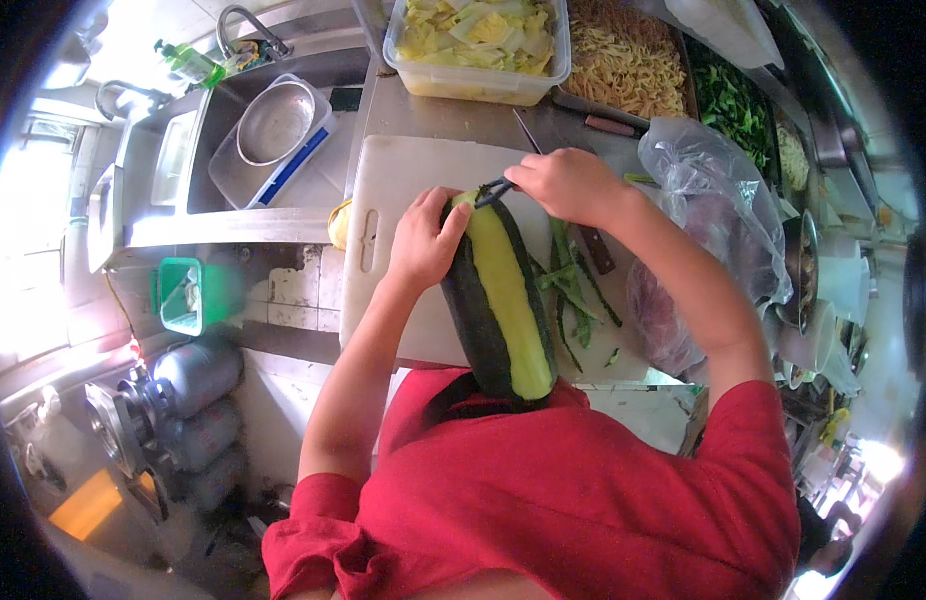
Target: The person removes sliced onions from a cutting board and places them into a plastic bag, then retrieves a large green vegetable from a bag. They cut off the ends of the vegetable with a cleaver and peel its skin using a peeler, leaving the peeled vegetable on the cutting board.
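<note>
A large dark-green gourd, probably a winter melon [511,300], lies lengthwise on the white cutting board [403,322], its near end at my red shirt. One long strip along its top is bare and pale green. My left hand [430,236] grips the far end from the left side. In my right hand [564,184] is a dark-handled peeler [494,193], its head at the far end of the bare strip. Dark-green peel strips [571,289] lie on the board to the right. Beside them rests a knife's brown handle [598,249], its blade partly hidden by my right hand.
A clear plastic bag [707,210] with reddish contents stands right of the board. Behind are a plastic tub of cut cabbage [474,88] and a tray of pale shreds [620,60]. At left, a sink [343,157] holds a metal bowl [275,124] inside a plastic container [230,176].
</note>
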`<action>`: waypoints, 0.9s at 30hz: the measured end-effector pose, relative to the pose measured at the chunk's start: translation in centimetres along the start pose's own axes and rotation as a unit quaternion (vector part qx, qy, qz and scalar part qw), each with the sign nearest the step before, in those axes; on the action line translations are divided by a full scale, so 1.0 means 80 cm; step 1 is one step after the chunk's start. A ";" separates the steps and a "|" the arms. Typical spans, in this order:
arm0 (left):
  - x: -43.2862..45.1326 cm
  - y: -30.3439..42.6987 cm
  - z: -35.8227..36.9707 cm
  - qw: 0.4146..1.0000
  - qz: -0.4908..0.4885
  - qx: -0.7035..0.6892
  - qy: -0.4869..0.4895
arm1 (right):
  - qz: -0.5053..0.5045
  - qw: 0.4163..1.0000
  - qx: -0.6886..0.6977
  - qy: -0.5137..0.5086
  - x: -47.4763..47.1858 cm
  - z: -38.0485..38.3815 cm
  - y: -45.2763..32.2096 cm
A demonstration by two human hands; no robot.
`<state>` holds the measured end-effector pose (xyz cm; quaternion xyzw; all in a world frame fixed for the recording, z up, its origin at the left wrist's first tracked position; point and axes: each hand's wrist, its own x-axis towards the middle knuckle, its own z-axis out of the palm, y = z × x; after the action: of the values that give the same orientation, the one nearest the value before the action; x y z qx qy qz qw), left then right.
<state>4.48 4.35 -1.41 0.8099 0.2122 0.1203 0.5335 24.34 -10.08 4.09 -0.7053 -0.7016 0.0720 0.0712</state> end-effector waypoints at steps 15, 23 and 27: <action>-0.049 -0.019 -0.009 0.987 -0.075 0.019 0.139 | 0.200 0.969 0.070 -0.125 -0.249 0.008 -0.192; -0.067 -0.042 -0.006 0.979 -0.042 0.046 0.196 | 0.332 0.927 0.148 0.089 -0.301 0.002 -0.134; -0.053 -0.040 0.001 0.971 -0.039 -0.145 0.185 | 0.209 0.955 0.199 0.072 -0.130 -0.046 -0.075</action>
<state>0.07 3.34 -4.24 0.6787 0.3192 0.2762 0.6010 19.13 -20.42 8.96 -0.8111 -0.5030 0.1727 0.2436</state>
